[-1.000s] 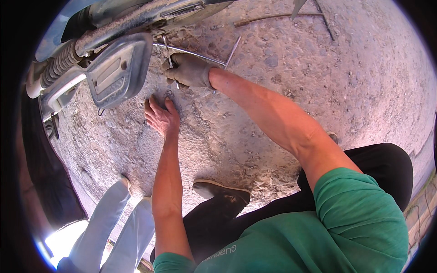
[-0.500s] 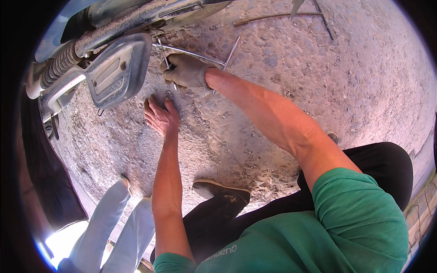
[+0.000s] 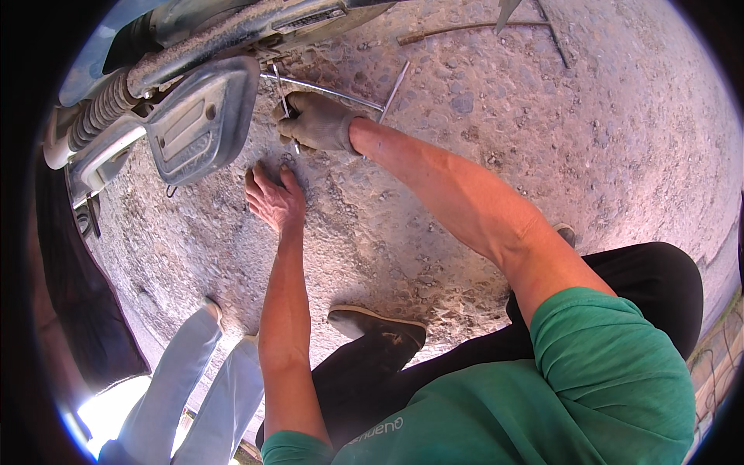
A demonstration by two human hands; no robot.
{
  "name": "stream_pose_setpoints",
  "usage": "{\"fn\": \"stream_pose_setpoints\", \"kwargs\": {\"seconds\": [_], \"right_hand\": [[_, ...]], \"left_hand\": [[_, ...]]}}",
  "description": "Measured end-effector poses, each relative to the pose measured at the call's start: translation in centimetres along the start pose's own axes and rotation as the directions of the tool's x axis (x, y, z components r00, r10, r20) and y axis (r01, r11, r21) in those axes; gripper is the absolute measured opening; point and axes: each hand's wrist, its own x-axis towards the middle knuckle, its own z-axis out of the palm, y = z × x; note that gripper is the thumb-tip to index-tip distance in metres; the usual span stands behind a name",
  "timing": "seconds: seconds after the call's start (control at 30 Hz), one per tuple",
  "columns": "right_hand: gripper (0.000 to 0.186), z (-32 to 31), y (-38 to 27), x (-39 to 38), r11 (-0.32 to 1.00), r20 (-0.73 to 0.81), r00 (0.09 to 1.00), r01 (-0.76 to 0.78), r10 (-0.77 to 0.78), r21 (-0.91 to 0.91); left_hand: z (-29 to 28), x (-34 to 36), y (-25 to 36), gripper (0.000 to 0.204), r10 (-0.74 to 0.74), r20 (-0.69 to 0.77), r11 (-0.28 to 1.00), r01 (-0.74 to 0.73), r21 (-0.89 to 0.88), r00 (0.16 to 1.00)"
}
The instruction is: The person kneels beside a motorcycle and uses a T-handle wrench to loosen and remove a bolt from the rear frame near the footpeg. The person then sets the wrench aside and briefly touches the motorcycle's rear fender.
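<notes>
From my remote station I view the scene through the head camera. Compared with the frame one second earlier, the right hand (image 3: 319, 122), in a grey-brown glove, has shifted slightly leftward, carrying the silver rod (image 3: 280, 91) with it; the left hand (image 3: 277, 203) shows no change that I can detect. The rod stands in the gap between the grey footboard (image 3: 205, 120) and the glove, its upper end reaching up toward the underside of the vehicle (image 3: 232, 35) and its lower tip emerging below the gloved fingers, which are curled closed around its middle. A T-shaped bar (image 3: 349, 98) extends behind the glove, its crosspiece passing beneath or behind the wrist; I cannot tell whether it touches the ground (image 3: 480, 147). The right forearm comes in diagonally from the lower right, elbow bent, palm turned toward the footboard. The bare left arm rises almost straight from the lower edge, its hand low over the ground, back uppermost, fingers loosely bent and parted from the thumb; I see nothing in its grasp. Near the left elbow I note another person's jeans (image 3: 225, 391).
</notes>
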Motion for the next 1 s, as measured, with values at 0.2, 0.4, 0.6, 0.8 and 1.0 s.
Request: {"fn": "stream_pose_setpoints", "kwargs": {"seconds": [0.2,0.4,0.6,0.8,1.0], "right_hand": [[0.019,-0.2,-1.9,-0.7,0.994,0.043,0.998,-0.058,0.054,0.092],[0.016,-4.5,-7.3,0.9,0.295,0.501,0.865,-0.484,0.021,0.824],[0.015,-5.6,-8.2,-0.4,0.356,0.522,0.849,-0.515,0.084,0.78],[0.022,-3.7,-7.5,-2.9,0.903,0.203,0.934,-0.342,0.295,0.261],[0.024,-1.9,-5.0,-2.2,0.963,0.13,0.968,-0.234,0.216,0.136]], "left_hand": [[-0.2,0.1,0.1,0.066,0.001,0.016,1.0,-0.001,0.005,1.0],[-0.3,0.0,0.0,0.064,0.02,0.014,0.999,-0.019,-0.042,1.0],[-0.1,0.1,-0.1,0.064,0.008,0.017,1.0,-0.009,0.018,1.0],[0.0,0.0,-0.2,0.065,0.017,0.01,1.0,-0.017,0.022,1.0],[-0.2,0.1,0.0,0.066,0.015,0.026,1.0,-0.014,-0.018,1.0]]}}
